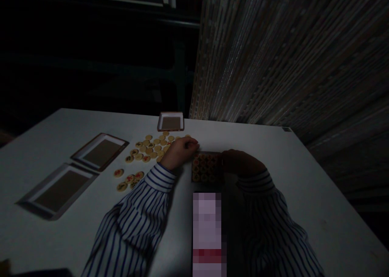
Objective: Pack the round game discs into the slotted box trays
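Observation:
My left hand (180, 152) is above the table, between the loose pieces and a small box, with its fingers curled together. Whatever may be in those fingers is hidden. Round wooden Chinese chess pieces (149, 150) with red or dark characters lie scattered to its left. The box (207, 181) in front of me holds rows of such pieces (204, 169), red-marked ones farther away and dark-marked ones nearer. At this box's right edge is my right hand (241, 162), in deep shadow, its fingers bent against the side.
Shallow open trays lie on the white table (291, 196): a small one (170, 123) at the far edge, a brown-rimmed one (100, 151) and a grey one (59, 190) at left. A blurred-out upright rectangle (207, 232) is nearest me. A strand curtain (261, 54) hangs behind.

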### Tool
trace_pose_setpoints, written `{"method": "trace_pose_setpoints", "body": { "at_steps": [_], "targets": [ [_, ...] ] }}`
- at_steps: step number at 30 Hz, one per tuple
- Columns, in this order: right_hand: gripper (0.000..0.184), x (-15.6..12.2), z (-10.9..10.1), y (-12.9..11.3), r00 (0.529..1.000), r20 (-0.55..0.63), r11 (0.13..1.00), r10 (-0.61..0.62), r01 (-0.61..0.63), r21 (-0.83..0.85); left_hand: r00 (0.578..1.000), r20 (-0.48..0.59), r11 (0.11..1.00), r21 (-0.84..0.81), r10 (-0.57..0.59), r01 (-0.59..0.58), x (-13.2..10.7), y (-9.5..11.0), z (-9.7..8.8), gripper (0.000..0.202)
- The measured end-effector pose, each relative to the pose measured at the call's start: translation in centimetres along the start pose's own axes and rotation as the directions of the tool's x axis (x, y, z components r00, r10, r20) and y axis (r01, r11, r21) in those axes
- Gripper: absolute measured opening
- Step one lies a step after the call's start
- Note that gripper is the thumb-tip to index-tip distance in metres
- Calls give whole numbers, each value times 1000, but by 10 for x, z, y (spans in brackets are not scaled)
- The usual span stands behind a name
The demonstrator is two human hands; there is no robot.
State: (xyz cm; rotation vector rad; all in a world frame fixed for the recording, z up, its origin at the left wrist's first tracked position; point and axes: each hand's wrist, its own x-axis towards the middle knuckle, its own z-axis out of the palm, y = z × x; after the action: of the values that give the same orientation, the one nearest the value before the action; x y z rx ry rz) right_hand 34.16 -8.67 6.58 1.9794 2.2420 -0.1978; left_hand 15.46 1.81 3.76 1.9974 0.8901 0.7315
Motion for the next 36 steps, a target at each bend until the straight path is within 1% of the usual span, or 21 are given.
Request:
{"method": "trace_pose_setpoints", "body": {
  "at_steps": [3, 7, 11, 15, 21, 25, 28, 31, 36],
  "targets": [
    [23, 1, 1, 0, 999, 40, 999, -31, 32, -31, 1000, 16, 1000, 1, -3, 3, 0, 0, 0, 28],
    [24, 1, 1, 0, 998, 37, 998, -56, 57, -28, 1000, 24, 1000, -6, -19, 20, 0, 0, -1, 29],
    [24, -1, -2, -2, 998, 20, 998, -51, 52, -34, 1000, 21, 1000, -1, -13, 13, 0, -1, 0, 28],
    [24, -1, -3, -1, 997, 57, 998, -45, 47, -30, 999, 39, 1000, 14, -24, 24, -1, 1, -1, 30],
    [25, 2, 0, 1, 998, 68, 1000, -17, 17, -12, 999, 38, 1000, 12, -28, 27, -1, -2, -1, 31],
    [26, 2, -3, -2, 997, 72, 1000, -16, 16, -7, 999, 39, 1000, 6, -21, 21, 0, -6, 0, 31],
    [26, 2, -5, -3, 995, 104, 1000, -7, 7, 2, 999, 44, 1000, 6, -31, 31, -1, -6, 0, 31],
    [26, 3, -3, -2, 994, 108, 1000, -18, 20, -17, 999, 41, 999, 32, -19, 18, -1, -4, 0, 30],
    [29, 2, 0, -3, 996, 83, 998, 11, -6, -69, 998, 59, 999, 39, -31, 29, -1, -1, 0, 29]
  ]
}}
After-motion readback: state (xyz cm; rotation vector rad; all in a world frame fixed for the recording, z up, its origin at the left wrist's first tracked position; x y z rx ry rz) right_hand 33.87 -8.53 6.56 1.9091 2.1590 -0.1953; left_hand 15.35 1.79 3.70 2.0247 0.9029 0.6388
